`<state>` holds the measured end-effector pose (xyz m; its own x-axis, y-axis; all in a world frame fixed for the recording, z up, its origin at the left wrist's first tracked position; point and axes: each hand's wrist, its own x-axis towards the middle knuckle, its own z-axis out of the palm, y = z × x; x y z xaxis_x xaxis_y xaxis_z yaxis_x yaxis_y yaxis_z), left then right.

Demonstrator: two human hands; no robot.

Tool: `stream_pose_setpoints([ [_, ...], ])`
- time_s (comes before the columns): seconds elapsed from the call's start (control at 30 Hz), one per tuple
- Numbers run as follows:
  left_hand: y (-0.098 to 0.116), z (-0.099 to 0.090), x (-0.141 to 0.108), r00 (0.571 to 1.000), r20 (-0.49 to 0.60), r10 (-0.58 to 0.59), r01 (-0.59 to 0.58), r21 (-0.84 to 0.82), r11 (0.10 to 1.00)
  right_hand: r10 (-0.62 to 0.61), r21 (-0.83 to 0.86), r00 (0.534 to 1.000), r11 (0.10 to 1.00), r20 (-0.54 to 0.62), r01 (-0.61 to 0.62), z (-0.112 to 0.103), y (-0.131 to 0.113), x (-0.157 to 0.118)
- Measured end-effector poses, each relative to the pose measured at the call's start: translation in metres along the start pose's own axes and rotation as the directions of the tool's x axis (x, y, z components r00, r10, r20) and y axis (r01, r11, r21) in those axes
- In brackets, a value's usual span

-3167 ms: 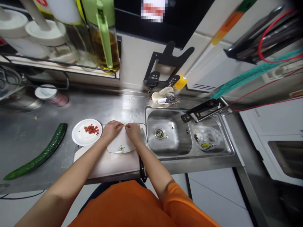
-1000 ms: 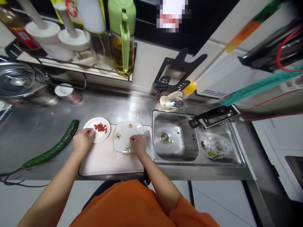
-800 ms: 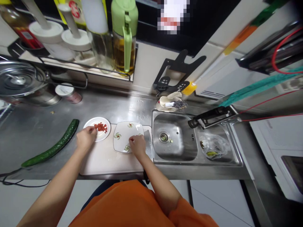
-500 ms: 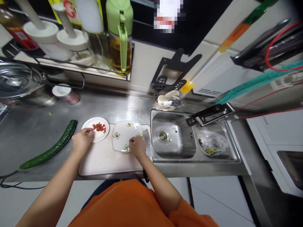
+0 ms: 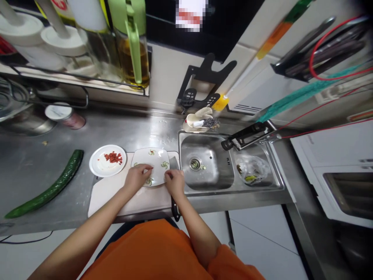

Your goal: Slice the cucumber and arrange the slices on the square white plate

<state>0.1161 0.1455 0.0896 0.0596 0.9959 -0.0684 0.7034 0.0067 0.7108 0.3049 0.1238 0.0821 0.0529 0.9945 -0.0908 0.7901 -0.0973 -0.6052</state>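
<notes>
Stainless steel counter all round, with a sink set into its right side and a whole cucumber left lying toward its front-left corner. Along its front edge a cutting board is parked, and near the board's back edge sits a square plate. Green pinwheels can be made out near the plate's back, right and front edges; its left edge is mostly blocked by the left hand. That hand is held over the plate, a small red bit pinched between thumb and index finger. By the right edge, the right hand is held with fingertips drawn in close; whether anything's gripped there can't be told. More red pieces are heaped on a round plate at the board's back-left corner. Beside the board's right edge, a knife handle is seen.
</notes>
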Motion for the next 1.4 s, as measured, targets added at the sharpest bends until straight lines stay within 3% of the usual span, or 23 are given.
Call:
stream_pose_setpoints([
  [0.2, 0.022, 0.039, 0.018, 0.992, 0.093, -0.085, 0.087, -0.020, 0.996, 0.016, 0.020, 0.999, 1.000, -0.045, -0.015, 0.002, 0.007, 0.017],
  [0.6, 0.021, 0.072, 0.022, 0.998, 0.030, -0.062, 0.057, 0.142, 0.988, 0.063, -0.009, 0.998, 0.998, -0.013, -0.064, 0.006, 0.013, 0.033],
  [1.4, 0.027, 0.066, 0.025, 0.991, 0.106, -0.083, 0.053, 0.259, 0.964, 0.093, -0.057, 0.994, 0.994, 0.062, -0.090, 0.009, 0.007, 0.044],
])
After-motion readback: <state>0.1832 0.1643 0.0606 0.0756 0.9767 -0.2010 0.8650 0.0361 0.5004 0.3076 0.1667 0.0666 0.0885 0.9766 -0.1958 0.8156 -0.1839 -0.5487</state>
